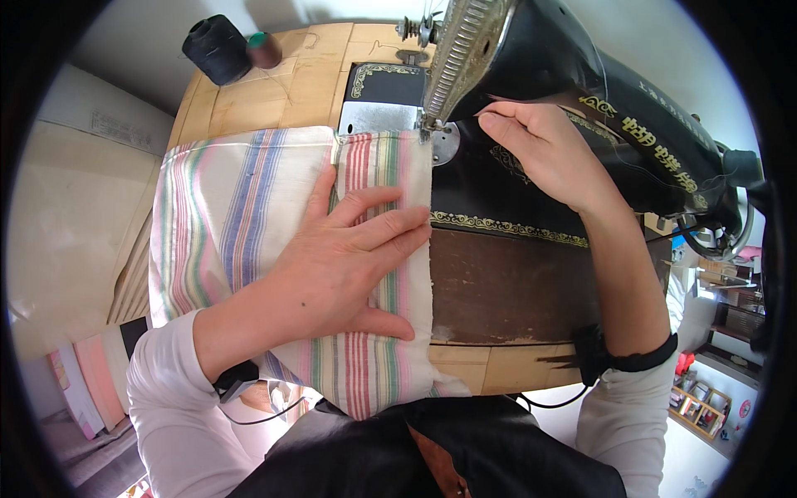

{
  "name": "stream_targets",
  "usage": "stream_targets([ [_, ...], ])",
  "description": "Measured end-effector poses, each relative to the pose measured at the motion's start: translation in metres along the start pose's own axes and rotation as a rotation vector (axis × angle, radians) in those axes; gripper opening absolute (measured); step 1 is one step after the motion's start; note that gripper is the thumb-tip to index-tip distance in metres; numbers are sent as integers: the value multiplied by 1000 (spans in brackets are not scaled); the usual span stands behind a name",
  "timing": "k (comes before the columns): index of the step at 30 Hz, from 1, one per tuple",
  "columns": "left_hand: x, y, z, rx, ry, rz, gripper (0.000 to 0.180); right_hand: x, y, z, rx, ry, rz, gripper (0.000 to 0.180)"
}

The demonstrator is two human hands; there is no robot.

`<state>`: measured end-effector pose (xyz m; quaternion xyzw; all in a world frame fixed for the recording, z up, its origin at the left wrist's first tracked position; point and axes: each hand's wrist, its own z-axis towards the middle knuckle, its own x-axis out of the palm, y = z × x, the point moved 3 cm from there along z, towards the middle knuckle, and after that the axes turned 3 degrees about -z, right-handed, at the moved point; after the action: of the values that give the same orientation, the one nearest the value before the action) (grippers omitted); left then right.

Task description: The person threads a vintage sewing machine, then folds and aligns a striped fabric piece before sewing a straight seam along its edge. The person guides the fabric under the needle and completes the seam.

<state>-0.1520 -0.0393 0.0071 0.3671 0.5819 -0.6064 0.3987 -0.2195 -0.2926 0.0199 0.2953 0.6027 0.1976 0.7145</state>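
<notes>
A white cloth with coloured stripes (187, 257) lies over the sewing table, its far right corner under the needle area of a black sewing machine (573, 50). My left hand (349, 253) rests flat on the cloth with fingers spread, pressing near its right edge. Just right of the presser foot (427, 124), my right hand (540, 149) is raised with thumb and forefinger pinched together. Whatever they pinch, if anything, is too fine to make out. A silver plate (378, 116) shows beyond the cloth's far edge.
A black thread cone (216, 50) and a smaller brown spool with a green top (264, 50) stand at the far left of the wooden table (324, 46). The machine's handwheel (735, 224) is at the right. A shelf unit (701, 407) stands lower right.
</notes>
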Motion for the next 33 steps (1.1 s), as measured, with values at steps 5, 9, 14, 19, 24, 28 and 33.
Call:
stream_targets([
  [5, 0, 1, 1, -4, 23, -9, 104, 1, 2, 3, 0, 6, 12, 43],
  [9, -1, 2, 2, 11, -1, -3, 101, 2, 7, 3, 29, -9, 14, 43],
  [14, -1, 5, 2, 26, -11, -3, 101, 1, 8, 1, 93, 8, 40, 45],
  [19, -1, 5, 2, 21, -2, 4, 101, 1, 6, 4, 138, 16, 51, 49],
  [24, -1, 5, 3, 21, 2, 4, 101, -2, 9, 5, 174, 18, -1, 53],
  [28, 0, 6, 2, 23, 3, 10, 101, -2, 13, 5, 222, 25, -43, 38],
  [33, 0, 7, 2, 25, 4, 6, 101, 0, 17, 8, 205, 11, -145, 39],
])
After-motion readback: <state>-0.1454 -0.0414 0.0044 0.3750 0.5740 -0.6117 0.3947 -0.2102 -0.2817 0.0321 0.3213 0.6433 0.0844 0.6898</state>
